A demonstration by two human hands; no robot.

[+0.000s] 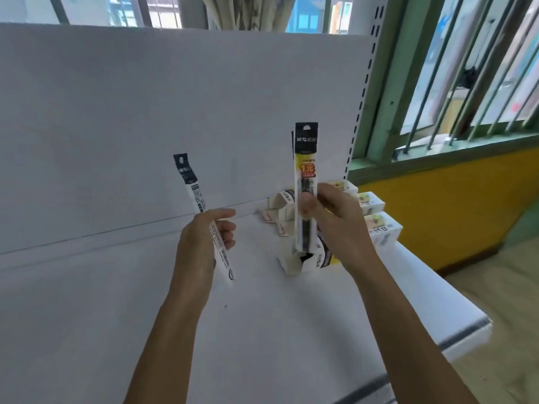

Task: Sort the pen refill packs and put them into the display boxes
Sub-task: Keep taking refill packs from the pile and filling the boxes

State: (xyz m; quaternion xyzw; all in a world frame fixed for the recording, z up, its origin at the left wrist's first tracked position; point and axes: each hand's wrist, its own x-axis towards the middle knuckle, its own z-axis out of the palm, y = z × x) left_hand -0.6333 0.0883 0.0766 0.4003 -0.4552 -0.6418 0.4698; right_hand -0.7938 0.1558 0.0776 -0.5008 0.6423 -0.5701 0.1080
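My left hand (204,243) grips a slim white refill pack with a black top (191,185), tilted to the left with its printed back facing me. My right hand (332,217) pinches a second refill pack (305,158), upright, with a black header and a yellow price label; another pack edge shows just behind it. This pack's lower end hangs just above an open white display box (294,262) on the shelf. A second open display box (280,205) stands behind it near the back panel.
The white shelf (116,316) has a tall white back panel (145,112) and a slotted upright (363,91) at the right. Three closed white cartons (379,228) line the shelf's right side. A small loose pack (271,215) lies flat by the far box. Barred windows and a yellow wall stand beyond.
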